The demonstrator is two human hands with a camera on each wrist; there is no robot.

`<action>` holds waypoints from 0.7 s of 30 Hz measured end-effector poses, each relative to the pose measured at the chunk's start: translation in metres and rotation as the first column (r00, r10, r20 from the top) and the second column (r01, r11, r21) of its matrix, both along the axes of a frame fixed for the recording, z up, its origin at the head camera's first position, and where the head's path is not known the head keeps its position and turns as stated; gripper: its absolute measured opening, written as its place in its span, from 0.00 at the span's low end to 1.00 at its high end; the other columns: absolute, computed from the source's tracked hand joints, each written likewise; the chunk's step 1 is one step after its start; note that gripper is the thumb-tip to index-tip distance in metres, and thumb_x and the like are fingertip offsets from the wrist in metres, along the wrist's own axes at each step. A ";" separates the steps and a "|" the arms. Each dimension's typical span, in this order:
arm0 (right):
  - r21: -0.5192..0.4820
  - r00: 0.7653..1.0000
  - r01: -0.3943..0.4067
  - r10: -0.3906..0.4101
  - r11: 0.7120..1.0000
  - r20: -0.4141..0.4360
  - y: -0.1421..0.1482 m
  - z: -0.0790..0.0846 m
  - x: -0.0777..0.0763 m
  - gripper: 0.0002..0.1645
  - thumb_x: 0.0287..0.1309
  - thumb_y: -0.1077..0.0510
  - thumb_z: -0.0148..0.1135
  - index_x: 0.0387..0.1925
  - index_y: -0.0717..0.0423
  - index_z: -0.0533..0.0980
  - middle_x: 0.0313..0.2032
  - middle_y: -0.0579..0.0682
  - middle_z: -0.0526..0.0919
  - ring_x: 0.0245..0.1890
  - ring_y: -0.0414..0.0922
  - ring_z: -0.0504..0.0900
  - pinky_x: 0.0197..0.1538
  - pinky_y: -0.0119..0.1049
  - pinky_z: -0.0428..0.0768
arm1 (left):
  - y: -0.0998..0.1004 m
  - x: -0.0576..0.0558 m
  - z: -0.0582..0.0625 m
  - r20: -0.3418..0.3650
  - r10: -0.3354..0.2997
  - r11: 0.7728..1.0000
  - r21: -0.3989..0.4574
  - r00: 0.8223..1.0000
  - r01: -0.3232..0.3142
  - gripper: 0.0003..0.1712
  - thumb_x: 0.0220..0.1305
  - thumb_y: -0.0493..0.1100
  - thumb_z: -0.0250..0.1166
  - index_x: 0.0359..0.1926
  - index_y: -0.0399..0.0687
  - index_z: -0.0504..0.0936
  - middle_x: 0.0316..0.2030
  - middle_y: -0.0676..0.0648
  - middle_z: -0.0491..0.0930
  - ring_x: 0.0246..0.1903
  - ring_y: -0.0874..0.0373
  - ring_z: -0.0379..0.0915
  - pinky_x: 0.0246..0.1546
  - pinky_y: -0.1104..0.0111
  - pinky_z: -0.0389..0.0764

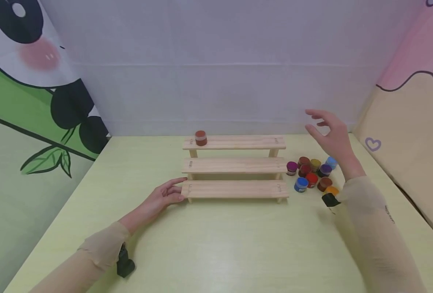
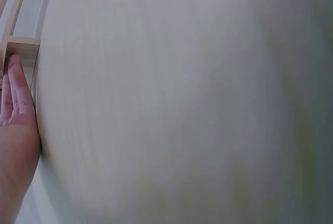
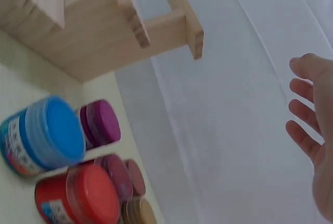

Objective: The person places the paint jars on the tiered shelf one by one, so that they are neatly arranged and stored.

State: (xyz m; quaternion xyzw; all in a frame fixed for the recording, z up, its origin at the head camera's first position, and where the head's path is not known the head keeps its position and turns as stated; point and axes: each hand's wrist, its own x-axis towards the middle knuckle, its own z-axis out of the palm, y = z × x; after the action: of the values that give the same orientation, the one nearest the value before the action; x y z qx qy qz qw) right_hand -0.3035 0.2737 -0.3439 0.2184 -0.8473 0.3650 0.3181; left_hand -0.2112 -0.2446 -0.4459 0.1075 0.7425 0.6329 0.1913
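A three-tier wooden rack (image 1: 234, 165) stands in the middle of the table. My left hand (image 1: 164, 195) is at the left end of its lowest shelf, the fingertips touching the wood; in the left wrist view the left hand (image 2: 20, 99) reaches to the rack's end piece. One brown-red paint jar (image 1: 201, 138) sits near the left end of the top shelf. My right hand (image 1: 332, 136) hovers in the air, holding nothing, its fingers spread from the thumb. Below it are several paint jars, among them a blue jar (image 1: 301, 184), a red jar (image 1: 312, 180) and a purple jar (image 1: 291, 168).
The pale table (image 1: 223, 244) runs back to a white cloth wall (image 1: 216, 89). At the left stands a printed panda panel (image 1: 33, 101), and at the right a beige and pink panel (image 1: 414, 134). An orange jar (image 1: 332, 190) is partly hidden by the right wrist's camera.
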 end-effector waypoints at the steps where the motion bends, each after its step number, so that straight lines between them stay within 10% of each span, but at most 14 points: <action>1: 0.009 1.000 0.016 -0.016 1.000 0.004 0.006 -0.004 0.000 0.28 0.62 0.63 0.64 0.64 0.44 0.75 0.60 0.53 0.80 0.54 0.24 0.71 0.54 0.15 0.68 | 0.000 0.000 0.000 0.001 0.003 1.000 -0.002 1.000 -0.003 0.39 0.69 0.40 0.63 0.76 0.49 0.57 0.47 0.59 0.83 0.49 0.67 0.79 0.52 0.74 0.78; 9: -0.006 0.990 0.107 -0.106 0.994 0.090 0.051 -0.033 0.010 0.26 0.65 0.59 0.62 0.63 0.47 0.75 0.60 0.57 0.79 0.52 0.19 0.68 0.52 0.13 0.65 | -0.001 0.000 -0.001 -0.009 0.003 1.000 -0.013 1.000 -0.003 0.38 0.69 0.41 0.63 0.75 0.49 0.57 0.47 0.59 0.83 0.50 0.68 0.79 0.52 0.74 0.77; 17: 0.029 0.974 0.111 -0.115 0.993 0.195 0.087 -0.056 0.017 0.29 0.64 0.58 0.64 0.66 0.50 0.72 0.61 0.33 0.77 0.50 0.19 0.67 0.50 0.11 0.65 | -0.001 -0.001 -0.002 -0.020 -0.003 1.000 0.000 1.000 0.003 0.39 0.69 0.40 0.62 0.76 0.45 0.56 0.48 0.57 0.83 0.49 0.68 0.79 0.52 0.75 0.77; 21: 0.064 0.965 0.086 -0.099 0.994 0.241 0.098 -0.064 0.020 0.34 0.62 0.58 0.66 0.69 0.48 0.70 0.66 0.45 0.76 0.50 0.18 0.66 0.48 0.10 0.64 | -0.001 -0.001 -0.002 -0.018 -0.003 1.000 0.003 1.000 0.003 0.39 0.69 0.40 0.62 0.76 0.45 0.56 0.48 0.57 0.82 0.49 0.68 0.79 0.52 0.75 0.77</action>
State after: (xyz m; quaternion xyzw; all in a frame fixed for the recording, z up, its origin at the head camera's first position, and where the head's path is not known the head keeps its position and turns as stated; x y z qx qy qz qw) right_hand -0.2840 0.3717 -0.4076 0.1402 -0.8986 0.3513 0.2224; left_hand -0.2122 -0.2452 -0.4480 0.1147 0.7430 0.6328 0.1854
